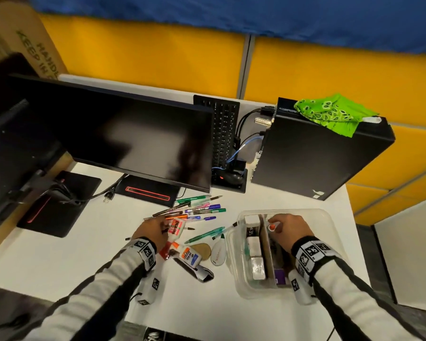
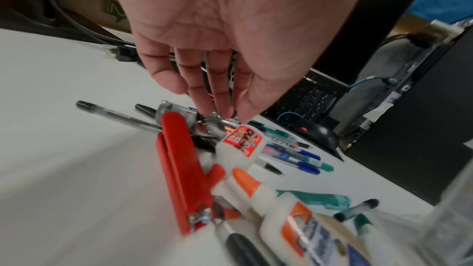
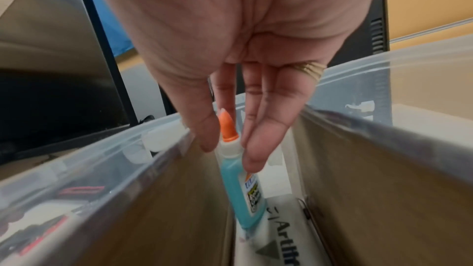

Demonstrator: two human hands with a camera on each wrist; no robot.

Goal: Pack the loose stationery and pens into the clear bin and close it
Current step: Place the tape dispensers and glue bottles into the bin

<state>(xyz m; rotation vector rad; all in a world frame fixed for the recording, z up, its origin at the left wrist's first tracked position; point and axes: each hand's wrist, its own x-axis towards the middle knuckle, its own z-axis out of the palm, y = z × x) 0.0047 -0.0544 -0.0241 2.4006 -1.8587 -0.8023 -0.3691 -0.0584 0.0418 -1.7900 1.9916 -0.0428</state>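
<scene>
My right hand [image 3: 230,68] pinches the blue glue bottle [image 3: 239,185] upright in the clear bin [image 1: 327,217], where it may topple on release, while my left hand [image 2: 217,37] hangs loosely open.

Clear bin [image 1: 330,217] lower right of head view, open, cardboard dividers inside. Blue glue bottle [image 3: 238,185], orange cap up, upright between dividers. Loose pens [image 1: 202,210] fanned at centre on tabletop. Two white glue bottles [image 1: 188,254] and red-handled tool [image 2: 179,169] lie left of bin.
</scene>
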